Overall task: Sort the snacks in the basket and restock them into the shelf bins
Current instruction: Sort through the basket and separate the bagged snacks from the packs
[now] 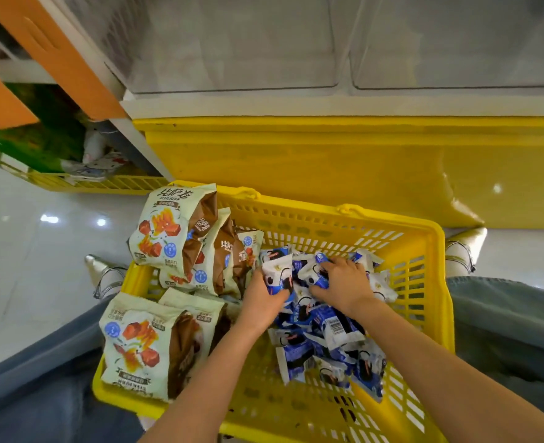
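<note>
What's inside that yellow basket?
Large cream-and-brown bags fill the basket's left side; a heap of small blue-and-white packets lies on the right. The left hand and right hand each grip packets. Whatever lies beneath the heap is covered.

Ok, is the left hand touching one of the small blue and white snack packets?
Touching. The head view shows the left hand gripping a small blue and white snack packet.
</note>
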### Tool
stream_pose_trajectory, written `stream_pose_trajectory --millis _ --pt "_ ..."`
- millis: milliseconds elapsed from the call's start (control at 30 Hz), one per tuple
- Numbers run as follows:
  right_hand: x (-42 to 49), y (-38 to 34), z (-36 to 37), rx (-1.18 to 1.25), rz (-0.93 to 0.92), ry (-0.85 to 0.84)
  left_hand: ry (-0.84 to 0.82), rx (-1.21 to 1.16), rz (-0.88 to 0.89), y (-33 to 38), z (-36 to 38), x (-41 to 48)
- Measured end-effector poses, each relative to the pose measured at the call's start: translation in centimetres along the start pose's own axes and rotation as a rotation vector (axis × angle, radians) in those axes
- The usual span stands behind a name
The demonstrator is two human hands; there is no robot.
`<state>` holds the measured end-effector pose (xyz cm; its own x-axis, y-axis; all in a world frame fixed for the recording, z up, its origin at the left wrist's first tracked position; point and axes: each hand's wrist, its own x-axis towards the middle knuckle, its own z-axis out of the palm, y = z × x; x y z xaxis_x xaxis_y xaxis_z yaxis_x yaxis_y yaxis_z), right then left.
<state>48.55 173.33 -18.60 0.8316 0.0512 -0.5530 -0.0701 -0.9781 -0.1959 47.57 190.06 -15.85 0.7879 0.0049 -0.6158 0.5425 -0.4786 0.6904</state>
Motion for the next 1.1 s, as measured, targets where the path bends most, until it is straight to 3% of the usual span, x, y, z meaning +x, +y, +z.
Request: stream_pose_trajectory --millis 167,300,433,667,833,967,1100 --pt "-4.3 -1.1 -1.7 0.525 -0.034 0.176 -0.011 -0.159 -0.007 -0.5 -0.2 -2.7" --pt "-8.8 -2.8 -1.7 0.700 -0.077 0.036 -0.202 -0.343 -0.130 -0.3 0.2 -5.4" --pt "-10.8 -4.2 -1.6 0.840 -0.095 -0.015 -0.360 -0.410 -0.133 -0.6 -0.3 -7.6" --pt "-13.0 -6.1 -3.0 0.916 -0.362 0.055 -0.084 -0.301 0.182 -0.4 -3.6 -9.8" --pt "-11.8 -6.2 -2.6 0.877 -0.336 0.149 0.073 -0.240 0.328 0.9 -7.3 -12.0" --pt "-9.0 -6.3 1.4 0.666 -0.242 -0.103 0.176 -0.273 0.341 1.5 -10.0 -12.3" --pt "-6.7 -7.2 5.1 0.669 -0.147 -0.372 0.170 -0.259 0.306 1.6 -11.0 -12.0"
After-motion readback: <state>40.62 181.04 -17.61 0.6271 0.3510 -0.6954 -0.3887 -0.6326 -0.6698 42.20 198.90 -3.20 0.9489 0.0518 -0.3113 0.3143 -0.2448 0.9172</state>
